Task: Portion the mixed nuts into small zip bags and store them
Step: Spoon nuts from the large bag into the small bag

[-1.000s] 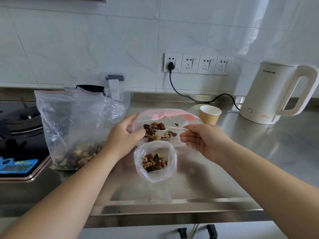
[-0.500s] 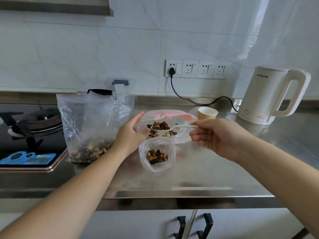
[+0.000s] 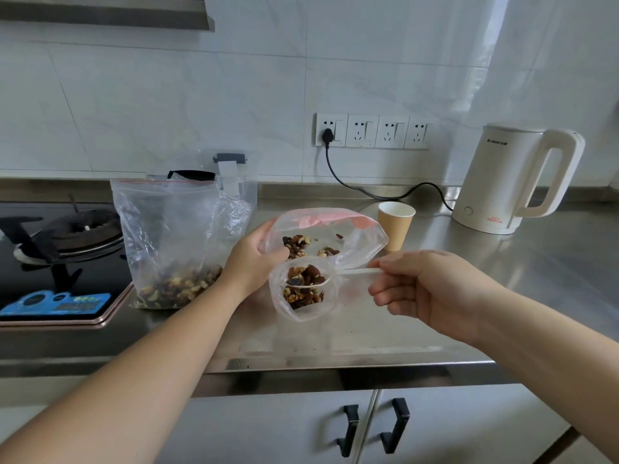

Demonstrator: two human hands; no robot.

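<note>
My left hand (image 3: 252, 260) grips the rim of a small clear zip bag (image 3: 303, 313) with nuts in its bottom, held open above the steel counter (image 3: 502, 283). My right hand (image 3: 432, 293) pinches the handle of a white plastic spoon (image 3: 355, 272). The spoon's bowl, heaped with mixed nuts, sits over the small bag's mouth. Behind it lies a pink-topped zip bag (image 3: 365, 242) with some nuts inside. A large clear bag of mixed nuts (image 3: 174, 242) stands at the left.
A paper cup (image 3: 395, 226) stands behind the bags, a white kettle (image 3: 512, 182) at the back right with its cord plugged into the wall sockets (image 3: 371, 130). A gas hob (image 3: 57, 249) is at the left. Clear containers (image 3: 234, 182) stand behind the large bag.
The spoon has come out of the pink-topped bag and moved down to the small bag's mouth, loaded with nuts. The camera has tilted up and back.
</note>
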